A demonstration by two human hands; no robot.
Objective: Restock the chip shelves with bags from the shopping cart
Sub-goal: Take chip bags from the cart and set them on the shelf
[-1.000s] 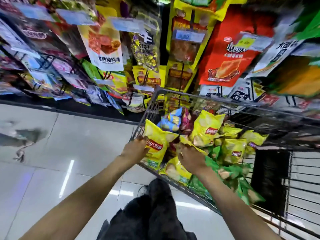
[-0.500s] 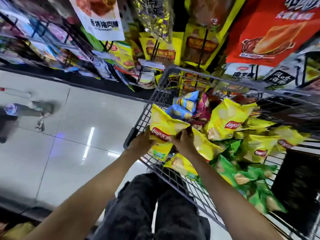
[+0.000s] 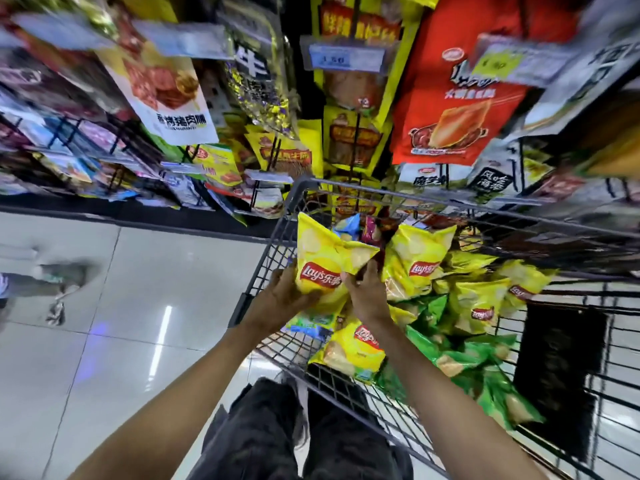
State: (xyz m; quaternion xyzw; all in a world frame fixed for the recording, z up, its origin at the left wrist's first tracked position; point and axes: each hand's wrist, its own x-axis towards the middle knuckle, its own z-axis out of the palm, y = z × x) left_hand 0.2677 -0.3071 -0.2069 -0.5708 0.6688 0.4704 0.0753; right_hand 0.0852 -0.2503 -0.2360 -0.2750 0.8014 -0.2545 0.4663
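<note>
While both hands close on the same yellow Lay's bag (image 3: 323, 263), it stands raised above the near-left corner of the shopping cart (image 3: 298, 188), its top corner tipped toward the shelves. The left hand (image 3: 287, 296) cups the bag's lower left edge with fingers curled under it, and the right hand (image 3: 367, 296) pinches the lower right edge, fingers bent round the crinkled film (the thumbs are mostly hidden behind the bag, so how hard they press cannot be told).

By my reading, the step is lifting this bag clear to carry it to a shelf. To do it well, the grip should stay on the sealed edges rather than the puffed middle, since squeezing the air pillow risks crushing chips. Lifting straight up first would keep it from snagging the wire rim or dragging the neighbouring yellow bag (image 3: 417, 265) along. Below lie another yellow bag (image 3: 356, 348) and a heap of green chip bags (image 3: 478, 362); these wait their turn. Hanging snack packs (image 3: 457, 84) crowd the display ahead, so the bag should go in label outward and upright.
</note>
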